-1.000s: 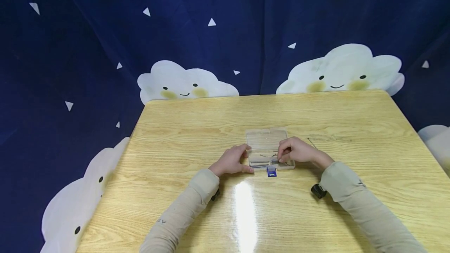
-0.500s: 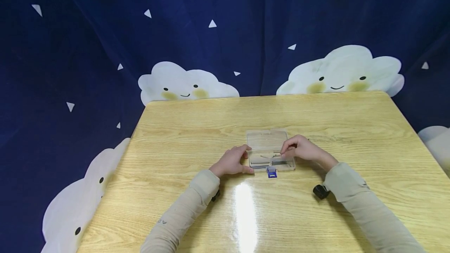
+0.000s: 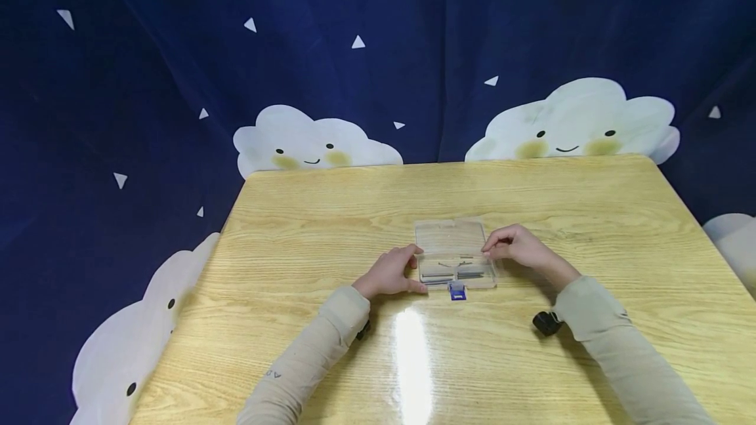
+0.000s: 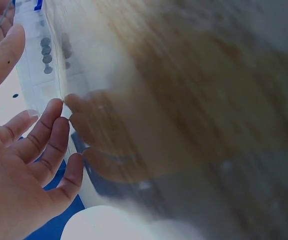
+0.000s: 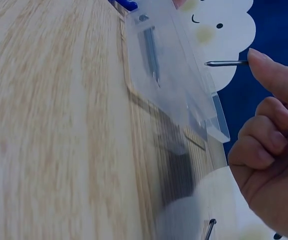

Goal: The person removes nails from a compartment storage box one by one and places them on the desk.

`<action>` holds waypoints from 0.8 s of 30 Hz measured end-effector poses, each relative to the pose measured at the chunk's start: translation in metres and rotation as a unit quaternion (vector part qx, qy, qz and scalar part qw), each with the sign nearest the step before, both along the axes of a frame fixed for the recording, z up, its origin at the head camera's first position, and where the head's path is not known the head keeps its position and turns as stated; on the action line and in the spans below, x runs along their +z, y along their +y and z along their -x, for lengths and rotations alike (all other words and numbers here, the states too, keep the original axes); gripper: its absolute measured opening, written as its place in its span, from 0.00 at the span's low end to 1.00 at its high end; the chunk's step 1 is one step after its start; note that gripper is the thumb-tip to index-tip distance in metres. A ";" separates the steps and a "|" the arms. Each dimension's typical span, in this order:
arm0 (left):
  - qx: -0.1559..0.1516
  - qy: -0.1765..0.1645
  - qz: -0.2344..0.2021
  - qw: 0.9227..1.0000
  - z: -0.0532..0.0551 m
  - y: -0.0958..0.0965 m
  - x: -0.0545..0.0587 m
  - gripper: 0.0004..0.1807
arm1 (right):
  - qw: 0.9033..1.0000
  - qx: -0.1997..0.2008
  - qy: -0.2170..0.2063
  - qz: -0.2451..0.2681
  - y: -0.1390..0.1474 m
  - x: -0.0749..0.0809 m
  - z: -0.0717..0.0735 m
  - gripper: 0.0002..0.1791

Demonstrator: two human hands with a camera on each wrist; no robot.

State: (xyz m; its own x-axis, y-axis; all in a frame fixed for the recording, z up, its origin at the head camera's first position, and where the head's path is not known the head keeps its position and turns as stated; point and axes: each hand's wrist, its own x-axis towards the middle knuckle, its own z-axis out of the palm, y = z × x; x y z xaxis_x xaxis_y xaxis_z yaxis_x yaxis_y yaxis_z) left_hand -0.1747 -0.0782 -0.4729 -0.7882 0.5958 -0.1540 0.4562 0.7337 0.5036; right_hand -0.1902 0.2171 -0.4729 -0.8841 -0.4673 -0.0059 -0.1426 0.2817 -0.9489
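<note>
A clear plastic box (image 3: 428,269) lies on the wooden table with its lid (image 3: 450,236) folded back and a blue latch (image 3: 457,292) at the front. Nails (image 3: 470,275) lie in its compartments, longer ones in front and small ones behind. My left hand (image 3: 386,271) grips the box's left end, thumb at the front corner and fingers at the back. By the back right corner, my right hand (image 3: 520,248) pinches a nail (image 5: 226,63) between thumb and fingertip, its point sticking out beyond them. The other right fingers are curled.
Another nail (image 5: 211,228) lies on the table beneath the right hand. A strip of glare (image 3: 412,359) crosses the table in front of the box. A dark blue curtain (image 3: 331,71) with clouds hangs behind the table's far edge.
My right hand has moved from over the right front compartment back and right, to the box's back right corner, uncovering the nails there. My left hand stays at the box's left end.
</note>
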 end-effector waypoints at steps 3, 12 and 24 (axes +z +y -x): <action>0.000 0.001 0.002 1.000 0.000 0.000 -0.001 0.40 | 1.000 -0.012 -0.002 0.004 0.005 -0.001 -0.001 0.08; -0.005 -0.005 -0.009 1.000 0.000 -0.001 -0.001 0.40 | 0.999 -0.036 -0.029 0.005 0.017 0.003 -0.003 0.12; -0.006 -0.008 -0.004 1.000 -0.001 0.000 0.003 0.40 | 0.997 -0.064 -0.037 -0.008 0.037 0.000 0.000 0.13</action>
State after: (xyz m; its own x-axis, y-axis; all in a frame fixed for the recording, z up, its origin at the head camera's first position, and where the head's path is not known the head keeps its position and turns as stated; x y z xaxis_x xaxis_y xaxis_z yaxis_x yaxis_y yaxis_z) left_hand -0.1740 -0.0779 -0.4702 -0.7789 0.6062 -0.1608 0.4569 0.7241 0.5167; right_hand -0.1898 0.2542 -0.4730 -0.9337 -0.3492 -0.0795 -0.0347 0.3090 -0.9504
